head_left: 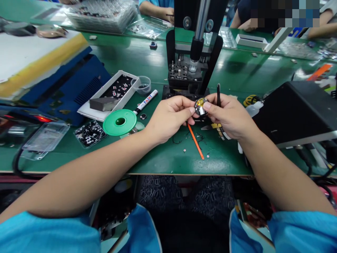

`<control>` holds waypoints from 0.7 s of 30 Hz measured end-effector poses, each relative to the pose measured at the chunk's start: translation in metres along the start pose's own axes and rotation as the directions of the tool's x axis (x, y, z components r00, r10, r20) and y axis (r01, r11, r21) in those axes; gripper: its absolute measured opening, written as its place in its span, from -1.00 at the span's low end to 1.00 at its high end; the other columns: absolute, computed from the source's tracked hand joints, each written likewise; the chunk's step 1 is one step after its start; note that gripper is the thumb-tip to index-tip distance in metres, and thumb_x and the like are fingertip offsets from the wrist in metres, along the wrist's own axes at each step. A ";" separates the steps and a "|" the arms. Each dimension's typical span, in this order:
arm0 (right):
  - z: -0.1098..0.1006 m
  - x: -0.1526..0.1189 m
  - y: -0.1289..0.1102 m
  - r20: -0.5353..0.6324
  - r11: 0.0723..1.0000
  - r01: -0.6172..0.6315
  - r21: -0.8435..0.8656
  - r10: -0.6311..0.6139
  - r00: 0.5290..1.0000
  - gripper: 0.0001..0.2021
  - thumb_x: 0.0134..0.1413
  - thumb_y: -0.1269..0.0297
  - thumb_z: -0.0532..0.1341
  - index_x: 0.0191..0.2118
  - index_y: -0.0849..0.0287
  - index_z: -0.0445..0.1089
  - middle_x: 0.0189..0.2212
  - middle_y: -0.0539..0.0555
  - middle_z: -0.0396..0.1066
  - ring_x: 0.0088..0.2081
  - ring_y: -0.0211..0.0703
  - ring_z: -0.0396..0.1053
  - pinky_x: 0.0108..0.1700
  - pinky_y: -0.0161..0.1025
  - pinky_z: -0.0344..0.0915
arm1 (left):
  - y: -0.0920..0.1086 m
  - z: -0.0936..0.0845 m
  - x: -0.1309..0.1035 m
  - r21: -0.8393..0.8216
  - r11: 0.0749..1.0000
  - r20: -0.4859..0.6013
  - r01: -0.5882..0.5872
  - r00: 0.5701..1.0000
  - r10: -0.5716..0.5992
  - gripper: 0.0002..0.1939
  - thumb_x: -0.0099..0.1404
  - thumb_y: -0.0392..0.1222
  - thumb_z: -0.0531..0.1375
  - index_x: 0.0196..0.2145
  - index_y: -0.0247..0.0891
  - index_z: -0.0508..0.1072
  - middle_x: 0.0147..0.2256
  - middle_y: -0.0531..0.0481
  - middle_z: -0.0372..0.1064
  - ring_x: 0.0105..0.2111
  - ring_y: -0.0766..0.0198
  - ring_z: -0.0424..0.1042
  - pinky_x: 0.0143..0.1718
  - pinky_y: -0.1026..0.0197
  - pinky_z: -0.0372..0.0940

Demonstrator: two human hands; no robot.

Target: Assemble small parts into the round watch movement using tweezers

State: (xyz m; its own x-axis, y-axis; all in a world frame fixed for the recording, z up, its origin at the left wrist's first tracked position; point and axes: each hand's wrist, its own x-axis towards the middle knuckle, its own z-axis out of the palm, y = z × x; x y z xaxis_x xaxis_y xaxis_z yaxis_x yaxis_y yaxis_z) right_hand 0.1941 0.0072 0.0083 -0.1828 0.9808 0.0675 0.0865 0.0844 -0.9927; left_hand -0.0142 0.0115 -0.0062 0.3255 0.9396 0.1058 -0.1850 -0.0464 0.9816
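Note:
Both hands meet in front of the black press, holding a small round part with a silvery and amber face. My left hand pinches its left edge between thumb and fingers. On the other side my right hand grips it, the thumb lying on its face. Black tweezers stick up from among the right hand's fingers. Below the hands an orange stick lies on the green table. A paint marker and a green spool are left of my left hand.
The black press stands just behind the hands. To the left are a white box of small parts, a plastic cup and a blue machine. A black box sits at right. Other people's hands are across the table.

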 end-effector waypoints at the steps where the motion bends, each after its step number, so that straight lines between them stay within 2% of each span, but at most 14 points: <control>1: 0.000 0.000 -0.001 0.006 1.000 0.011 -0.001 -0.011 1.000 -0.34 -0.11 -0.39 0.65 -0.25 0.11 0.55 -0.48 -0.10 0.33 -0.43 -0.29 0.19 -0.40 -0.26 0.09 | 0.000 0.000 -0.001 0.003 1.000 -0.002 0.005 1.000 -0.005 -0.95 0.42 -0.37 0.35 -0.23 -0.29 0.62 -0.33 -0.01 0.66 -0.45 0.41 0.57 -0.40 0.37 0.41; 5: 0.000 0.001 -0.002 0.009 1.000 0.002 -0.016 -0.002 1.000 -0.36 -0.12 -0.36 0.66 -0.23 0.10 0.59 -0.44 -0.07 0.37 -0.36 -0.24 0.27 -0.35 -0.24 0.17 | 0.001 0.002 -0.002 0.054 0.998 -0.026 0.016 1.000 -0.014 -0.88 0.42 -0.35 0.34 -0.12 -0.28 0.67 -0.26 -0.03 0.70 -0.38 0.37 0.61 -0.34 0.35 0.46; 9: -0.002 0.001 0.001 0.005 1.000 -0.007 -0.020 0.007 1.000 -0.37 -0.10 -0.37 0.65 -0.22 0.11 0.61 -0.39 -0.03 0.44 -0.35 -0.22 0.29 -0.38 -0.25 0.15 | 0.000 0.001 -0.002 0.093 0.996 -0.048 0.000 0.999 0.004 -0.89 0.40 -0.32 0.37 -0.14 -0.27 0.71 -0.24 -0.04 0.71 -0.37 0.37 0.61 -0.32 0.34 0.47; 14: -0.006 -0.001 0.001 0.042 1.000 -0.024 -0.008 0.025 0.999 -0.41 -0.06 -0.29 0.67 -0.17 0.12 0.67 -0.35 0.00 0.49 -0.37 -0.25 0.27 -0.43 -0.28 0.12 | 0.002 -0.001 -0.001 0.104 0.995 -0.046 0.012 0.999 -0.007 -0.94 0.43 -0.28 0.37 -0.22 -0.27 0.69 -0.36 -0.02 0.66 -0.39 0.34 0.62 -0.36 0.34 0.44; 18: -0.006 -0.002 0.001 0.043 0.999 -0.040 0.014 0.039 0.998 -0.44 -0.12 -0.21 0.71 -0.16 0.11 0.70 -0.33 0.01 0.53 -0.38 -0.26 0.27 -0.47 -0.32 0.13 | 0.005 0.000 -0.001 0.101 0.995 -0.039 0.019 0.999 -0.015 -0.90 0.44 -0.33 0.34 -0.28 -0.28 0.65 -0.41 -0.01 0.64 -0.42 0.35 0.60 -0.36 0.34 0.44; 21: -0.007 -0.002 0.002 0.025 0.998 -0.059 -0.003 0.059 0.998 -0.43 -0.14 -0.21 0.72 -0.13 0.10 0.72 -0.31 0.02 0.56 -0.38 -0.24 0.30 -0.45 -0.31 0.22 | 0.006 0.000 0.000 0.093 0.995 -0.034 0.020 0.999 -0.017 -0.87 0.46 -0.35 0.33 -0.29 -0.28 0.64 -0.45 0.02 0.61 -0.45 0.38 0.58 -0.38 0.36 0.42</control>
State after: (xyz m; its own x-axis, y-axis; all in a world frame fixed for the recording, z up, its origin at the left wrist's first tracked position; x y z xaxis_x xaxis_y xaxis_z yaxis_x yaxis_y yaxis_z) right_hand 0.2014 0.0067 0.0067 -0.2017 0.9794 0.0067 0.1001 0.0274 -0.9946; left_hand -0.0151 0.0109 -0.0001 0.2970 0.9512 0.0835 -0.0909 -0.0588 0.9941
